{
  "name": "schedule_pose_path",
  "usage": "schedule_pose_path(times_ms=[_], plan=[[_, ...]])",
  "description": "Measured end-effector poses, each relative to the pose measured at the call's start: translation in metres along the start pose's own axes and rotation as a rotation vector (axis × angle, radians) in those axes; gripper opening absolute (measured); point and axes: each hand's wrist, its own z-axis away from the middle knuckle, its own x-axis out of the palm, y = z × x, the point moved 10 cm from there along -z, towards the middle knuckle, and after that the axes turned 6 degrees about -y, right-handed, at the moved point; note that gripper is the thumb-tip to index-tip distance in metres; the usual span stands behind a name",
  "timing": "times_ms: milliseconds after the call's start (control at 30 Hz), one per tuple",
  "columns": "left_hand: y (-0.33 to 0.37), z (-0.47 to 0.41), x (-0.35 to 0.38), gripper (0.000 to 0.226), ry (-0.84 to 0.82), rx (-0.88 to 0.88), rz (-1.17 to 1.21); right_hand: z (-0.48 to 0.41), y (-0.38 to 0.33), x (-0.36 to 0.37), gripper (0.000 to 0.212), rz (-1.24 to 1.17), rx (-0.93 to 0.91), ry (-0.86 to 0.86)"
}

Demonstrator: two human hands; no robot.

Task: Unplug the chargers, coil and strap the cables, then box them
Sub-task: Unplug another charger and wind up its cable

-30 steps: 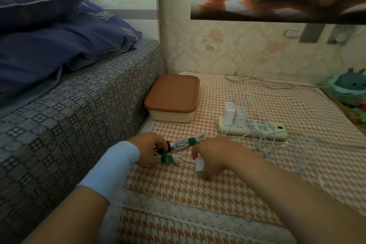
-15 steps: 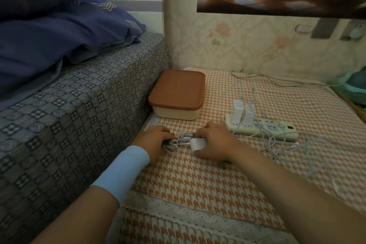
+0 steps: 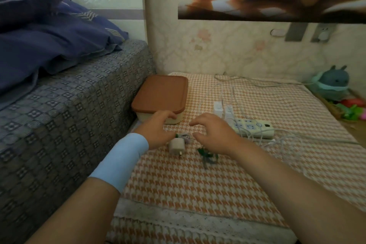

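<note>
Spreading across the left of the view, a bed [image 3: 65,117] with a grey patterned cover stands against a table draped in an orange-and-white houndstooth cloth [image 3: 198,184]. Dark blue bedding [image 3: 49,45] is heaped on the bed. At the table's far left corner, right beside the bed, sits a cream box [image 3: 160,103] with its brown lid on. A white power strip [image 3: 255,128] lies to the right of it with two white chargers [image 3: 222,108] plugged in upright, and loose white cables [image 3: 281,142] trail around it. A grey plush toy [image 3: 332,83] sits at the far right edge.

The left hand [image 3: 158,128], above a light blue wristband [image 3: 124,158], reaches to the front of the box, fingers loosely curled and touching its near wall; it grips nothing. The right hand [image 3: 213,132] hovers just over the cloth, fingers spread and empty. Between the two hands an unplugged white charger [image 3: 176,145] lies on the cloth, its coiled cable [image 3: 185,137] bound with a green strap just behind it. Green straps [image 3: 206,154] lie just beneath the right wrist.
</note>
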Motion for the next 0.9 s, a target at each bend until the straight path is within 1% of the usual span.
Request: schedule_pose_path(times_ms=[100, 200, 300, 400, 500, 600, 667, 700, 733, 800, 900], plan=[[0.049, -0.012, 0.008, 0.039, 0.048, 0.103, 0.035, 0.024, 0.022, -0.045, 0.025, -0.036, 0.04, 0.196], [0.085, -0.028, 0.021, 0.037, 0.056, 0.163, 0.041, 0.046, 0.06, -0.082, 0.017, -0.13, 0.14, 0.402], [0.109, -0.048, 0.028, 0.038, 0.087, 0.192, 0.009, 0.052, 0.103, -0.096, 0.02, -0.216, 0.286, 0.469], [0.116, -0.073, 0.037, 0.039, 0.095, 0.171, -0.051, 0.04, 0.138, -0.097, 0.025, -0.288, 0.385, 0.451], [0.112, -0.099, 0.046, 0.043, 0.097, 0.118, -0.066, 0.013, 0.157, -0.08, 0.038, -0.277, 0.416, 0.288], [0.104, -0.12, 0.054, 0.052, 0.119, 0.029, -0.002, -0.014, 0.167, -0.054, 0.066, -0.319, 0.384, 0.115], [0.103, -0.131, 0.059, 0.053, 0.129, 0.025, 0.03, -0.026, 0.168, -0.041, 0.078, -0.433, 0.336, 0.068], [0.103, -0.136, 0.063, 0.051, 0.126, 0.037, 0.041, -0.032, 0.169, -0.036, 0.081, -0.513, 0.304, 0.059], [0.101, -0.14, 0.066, 0.049, 0.119, 0.048, 0.059, -0.037, 0.168, -0.032, 0.081, -0.591, 0.265, 0.046], [0.097, -0.145, 0.072, 0.046, 0.118, 0.064, 0.093, -0.045, 0.165, -0.025, 0.076, -0.658, 0.21, 0.036], [0.09, -0.15, 0.077, 0.042, 0.135, 0.086, 0.16, -0.054, 0.164, -0.021, 0.064, -0.697, 0.202, 0.157]])
